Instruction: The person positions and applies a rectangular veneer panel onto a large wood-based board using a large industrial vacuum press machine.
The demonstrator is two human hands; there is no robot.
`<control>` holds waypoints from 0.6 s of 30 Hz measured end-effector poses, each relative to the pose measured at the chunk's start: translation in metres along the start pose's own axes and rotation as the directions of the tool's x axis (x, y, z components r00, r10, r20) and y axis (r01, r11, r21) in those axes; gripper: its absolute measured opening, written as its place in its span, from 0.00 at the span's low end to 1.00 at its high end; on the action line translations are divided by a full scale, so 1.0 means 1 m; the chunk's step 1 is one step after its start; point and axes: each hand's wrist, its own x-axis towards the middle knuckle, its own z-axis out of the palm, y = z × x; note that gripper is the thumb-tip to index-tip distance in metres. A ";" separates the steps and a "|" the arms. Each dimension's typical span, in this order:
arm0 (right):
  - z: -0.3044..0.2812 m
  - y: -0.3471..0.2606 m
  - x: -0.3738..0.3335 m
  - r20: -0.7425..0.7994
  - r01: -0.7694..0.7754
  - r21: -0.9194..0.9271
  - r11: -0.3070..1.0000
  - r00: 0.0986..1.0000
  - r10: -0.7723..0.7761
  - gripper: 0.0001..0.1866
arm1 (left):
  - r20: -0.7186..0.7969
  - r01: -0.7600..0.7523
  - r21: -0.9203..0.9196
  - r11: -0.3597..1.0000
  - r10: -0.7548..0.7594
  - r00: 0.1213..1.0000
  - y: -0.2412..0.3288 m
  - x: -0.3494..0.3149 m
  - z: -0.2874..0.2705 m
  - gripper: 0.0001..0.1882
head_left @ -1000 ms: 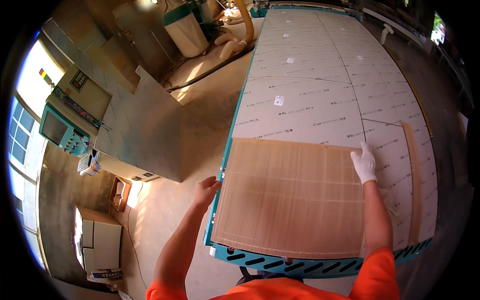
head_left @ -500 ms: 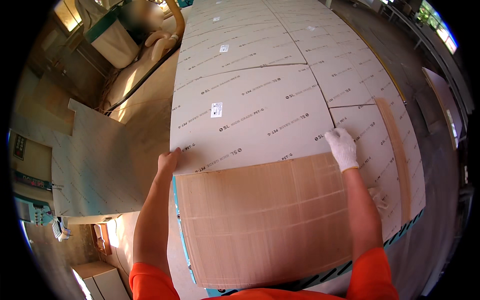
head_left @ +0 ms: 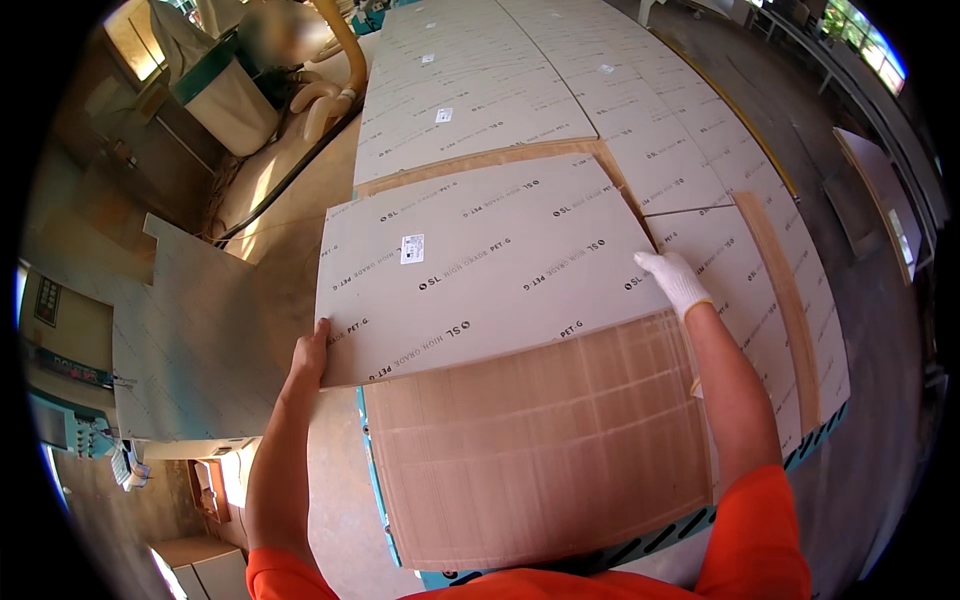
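Note:
A grey-white panel (head_left: pixel 480 290) with printed film and a small white label (head_left: pixel 412 249) lies tilted over the brown board surface (head_left: pixel 540 460) in front of me. My bare left hand (head_left: pixel 311 355) is closed on its left edge near the front corner, thumb on top, fingers hidden beneath. On the right edge, my right hand (head_left: pixel 677 281) in a white knit glove grips the panel, its thumb on the top face. A brown gap parts this panel from the similar panel (head_left: pixel 470 105) behind it. Beside my right hand lies another film-covered panel (head_left: pixel 715 255).
A brown strip (head_left: pixel 775 300) runs along the right side of the table. To the left stands a lower film-covered panel (head_left: pixel 200 350). A yellowish hose (head_left: pixel 345 60) and a pale bag (head_left: pixel 230 105) are at the back left, near a blurred person (head_left: pixel 285 40).
The panel has moved toward me and left, its left edge now overhanging the table side. Both hands moved with it, and a brown strip now shows behind it.

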 end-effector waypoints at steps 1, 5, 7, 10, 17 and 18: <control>-0.009 0.002 -0.005 0.030 -0.015 -0.054 0.998 0.999 0.017 0.33 | -0.007 -0.002 0.088 0.996 0.003 1.000 0.000 -0.019 -0.004 0.38; -0.021 0.022 -0.085 0.002 0.045 -0.155 0.987 0.999 -0.045 0.31 | -0.059 -0.105 0.282 0.954 0.126 0.990 -0.035 -0.142 -0.028 0.37; -0.014 0.069 -0.154 -0.032 0.048 -0.146 0.988 0.998 -0.053 0.30 | -0.059 -0.200 0.191 0.961 0.214 0.975 -0.098 -0.200 -0.050 0.34; -0.016 0.106 -0.272 -0.085 0.020 -0.111 0.994 0.996 -0.029 0.24 | 0.016 -0.171 0.045 0.984 0.170 0.985 -0.179 -0.275 -0.070 0.32; -0.020 0.134 -0.421 -0.154 -0.094 -0.165 0.982 0.986 0.068 0.20 | 0.075 -0.083 -0.024 0.996 0.085 0.994 -0.284 -0.352 -0.082 0.30; -0.021 0.132 -0.430 -0.163 -0.108 -0.171 0.979 0.983 0.080 0.19 | 0.067 -0.071 0.110 0.991 0.064 0.996 -0.288 -0.350 -0.081 0.29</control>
